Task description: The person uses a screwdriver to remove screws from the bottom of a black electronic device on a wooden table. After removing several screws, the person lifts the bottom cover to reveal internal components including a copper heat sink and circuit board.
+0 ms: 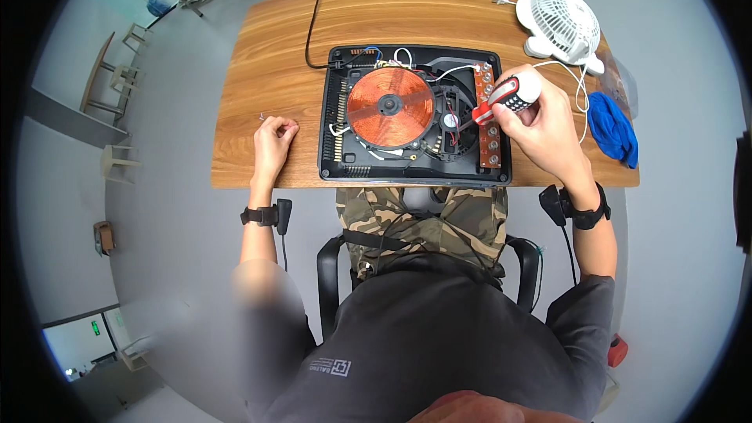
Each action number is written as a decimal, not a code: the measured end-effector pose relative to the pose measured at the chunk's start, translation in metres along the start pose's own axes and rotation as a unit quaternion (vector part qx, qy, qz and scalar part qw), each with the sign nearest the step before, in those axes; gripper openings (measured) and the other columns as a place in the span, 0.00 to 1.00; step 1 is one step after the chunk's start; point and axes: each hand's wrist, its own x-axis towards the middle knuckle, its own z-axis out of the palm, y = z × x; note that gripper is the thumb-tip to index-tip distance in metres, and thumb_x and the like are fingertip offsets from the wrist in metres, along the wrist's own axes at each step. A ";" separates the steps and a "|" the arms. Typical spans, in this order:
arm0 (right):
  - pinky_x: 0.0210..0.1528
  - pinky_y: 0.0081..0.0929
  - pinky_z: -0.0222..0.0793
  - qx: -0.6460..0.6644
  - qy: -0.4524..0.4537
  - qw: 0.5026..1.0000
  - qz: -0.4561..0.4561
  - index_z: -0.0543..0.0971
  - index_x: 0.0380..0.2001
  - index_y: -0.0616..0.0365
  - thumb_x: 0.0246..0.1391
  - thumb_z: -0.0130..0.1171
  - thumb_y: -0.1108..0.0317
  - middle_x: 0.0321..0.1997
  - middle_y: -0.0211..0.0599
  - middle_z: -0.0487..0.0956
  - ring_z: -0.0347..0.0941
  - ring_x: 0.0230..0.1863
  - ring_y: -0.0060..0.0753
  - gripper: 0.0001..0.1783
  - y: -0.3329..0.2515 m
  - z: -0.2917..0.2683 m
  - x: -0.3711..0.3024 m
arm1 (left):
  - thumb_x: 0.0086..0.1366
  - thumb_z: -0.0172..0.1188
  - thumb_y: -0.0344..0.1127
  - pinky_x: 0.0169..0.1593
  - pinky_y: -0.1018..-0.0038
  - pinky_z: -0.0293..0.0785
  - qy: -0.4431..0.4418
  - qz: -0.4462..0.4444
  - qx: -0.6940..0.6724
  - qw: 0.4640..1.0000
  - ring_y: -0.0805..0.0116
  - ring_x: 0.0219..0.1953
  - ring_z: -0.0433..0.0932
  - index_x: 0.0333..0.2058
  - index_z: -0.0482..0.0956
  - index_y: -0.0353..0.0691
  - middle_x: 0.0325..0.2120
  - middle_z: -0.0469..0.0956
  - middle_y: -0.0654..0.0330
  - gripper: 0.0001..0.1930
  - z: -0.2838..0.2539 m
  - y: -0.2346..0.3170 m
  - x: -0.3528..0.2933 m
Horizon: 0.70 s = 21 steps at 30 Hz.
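Observation:
An induction cooker base (368,175) lies with its inside exposed on the table, a round copper coil (376,121) in its middle. Beside the coil is a black cooling fan (451,120), and an orange-brown circuit board (490,150) runs along the right side. My right hand (548,119) is closed around a red, white and black electric screwdriver (513,94), its tip pointing left over the board's edge by the fan; contact is unclear. My left hand (272,145) rests on the wood left of the base, fingers curled together, their contents hidden. Tiny screw-like pieces (261,117) lie beside it.
A white desk fan (560,23) with its cable stands at the far right of the wooden table (423,8). Near it are a blue cloth (612,129) and a clear plastic container (623,82). A black power cord (311,27) curves off the base's far left corner.

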 end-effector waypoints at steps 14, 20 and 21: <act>0.24 0.25 0.56 0.018 0.010 1.000 -0.005 0.80 0.39 0.60 0.51 0.69 0.66 0.23 0.27 0.72 0.59 0.21 0.21 0.14 0.011 -0.006 -0.006 | 0.62 0.70 0.27 0.35 0.74 0.72 0.004 -0.014 -0.058 0.998 0.74 0.27 0.73 0.43 0.86 0.36 0.33 0.81 0.61 0.11 -0.012 0.022 0.004; 0.24 0.27 0.56 -0.005 0.016 1.000 -0.001 0.79 0.37 0.60 0.50 0.70 0.63 0.20 0.28 0.70 0.58 0.20 0.23 0.15 0.016 -0.014 -0.013 | 0.63 0.70 0.31 0.38 0.69 0.80 -0.152 0.213 -0.066 0.963 0.64 0.33 0.83 0.41 0.85 0.38 0.34 0.82 0.56 0.09 0.008 0.178 -0.008; 0.23 0.27 0.56 -0.009 0.017 1.000 0.000 0.79 0.36 0.60 0.50 0.71 0.63 0.20 0.28 0.69 0.58 0.20 0.23 0.15 0.016 -0.015 -0.013 | 0.63 0.70 0.30 0.42 0.69 0.80 -0.200 0.193 -0.054 0.959 0.64 0.36 0.84 0.42 0.85 0.38 0.33 0.82 0.57 0.09 0.021 0.186 -0.014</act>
